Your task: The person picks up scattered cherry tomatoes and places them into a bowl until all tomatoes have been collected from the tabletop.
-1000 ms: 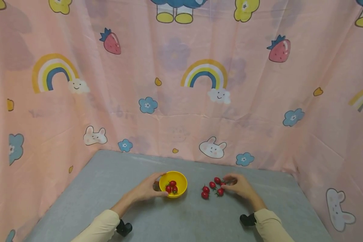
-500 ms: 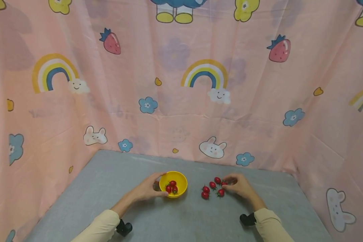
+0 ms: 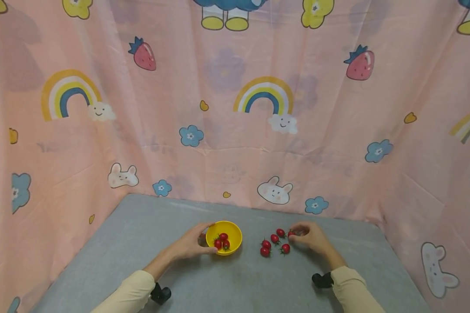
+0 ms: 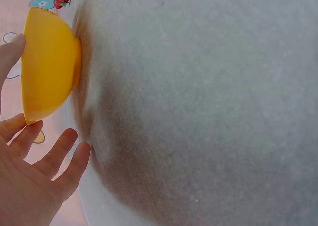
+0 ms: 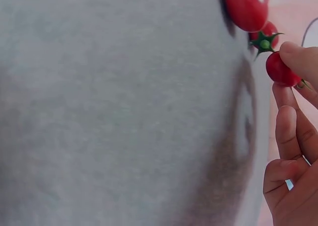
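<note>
My left hand (image 3: 189,244) grips the yellow bowl (image 3: 236,239) at its left side, thumb and fingertips at the rim. Three red cherry tomatoes with green stems lie inside the bowl. In the left wrist view the bowl's smooth outer wall (image 4: 49,67) shows side-on above the table, two fingers spread free below it. To the right, my right hand (image 3: 312,239) pinches one cherry tomato (image 5: 281,70) between thumb and fingertips, the other fingers loosely curled. Several loose cherry tomatoes (image 3: 274,238) lie on the table just left of that hand.
A grey cloth-like surface (image 3: 235,287) covers the table. Behind and at both sides hangs a pink curtain (image 3: 219,169) printed with rainbows, rabbits and flowers. Each wrist wears a black camera mount (image 3: 160,295) near the cuff of a pale sleeve.
My right hand has drawn the pinched cherry tomato slightly up and away from the others. A nearby tomato shifted a little earlier. The left hand and bowl stay put.
</note>
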Available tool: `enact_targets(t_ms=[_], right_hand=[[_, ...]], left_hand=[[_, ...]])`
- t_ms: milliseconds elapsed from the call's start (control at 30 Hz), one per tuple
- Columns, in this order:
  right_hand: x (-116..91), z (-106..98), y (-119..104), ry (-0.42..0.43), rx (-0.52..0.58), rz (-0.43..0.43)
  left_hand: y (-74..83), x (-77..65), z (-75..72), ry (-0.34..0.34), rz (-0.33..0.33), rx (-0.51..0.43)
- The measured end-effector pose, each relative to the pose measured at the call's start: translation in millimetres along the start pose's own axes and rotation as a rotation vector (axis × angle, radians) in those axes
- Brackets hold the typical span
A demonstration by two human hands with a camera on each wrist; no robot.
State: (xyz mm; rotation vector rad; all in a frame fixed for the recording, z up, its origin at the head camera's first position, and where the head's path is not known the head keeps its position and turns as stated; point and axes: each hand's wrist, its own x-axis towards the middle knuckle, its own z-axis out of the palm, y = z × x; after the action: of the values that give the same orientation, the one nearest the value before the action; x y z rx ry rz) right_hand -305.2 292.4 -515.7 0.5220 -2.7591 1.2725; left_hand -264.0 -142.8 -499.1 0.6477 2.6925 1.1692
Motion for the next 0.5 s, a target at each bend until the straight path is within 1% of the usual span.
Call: enact_targets(t_ms=[133, 233, 500], right_hand=[[2, -3, -4, 0.006, 0.001, -0.012], [3, -4, -7, 0.006, 0.007, -0.008], [10, 3, -13, 0.006, 0.064, 0.003]], left_hand=[[-1.6, 0.2, -0.2, -0.001, -0.008, 0.002], [-3.0, 0.2, 0.0, -0.001, -0.001, -0.001], [-0.7, -0.3, -0.3, -0.002, 0.006, 0.0]])
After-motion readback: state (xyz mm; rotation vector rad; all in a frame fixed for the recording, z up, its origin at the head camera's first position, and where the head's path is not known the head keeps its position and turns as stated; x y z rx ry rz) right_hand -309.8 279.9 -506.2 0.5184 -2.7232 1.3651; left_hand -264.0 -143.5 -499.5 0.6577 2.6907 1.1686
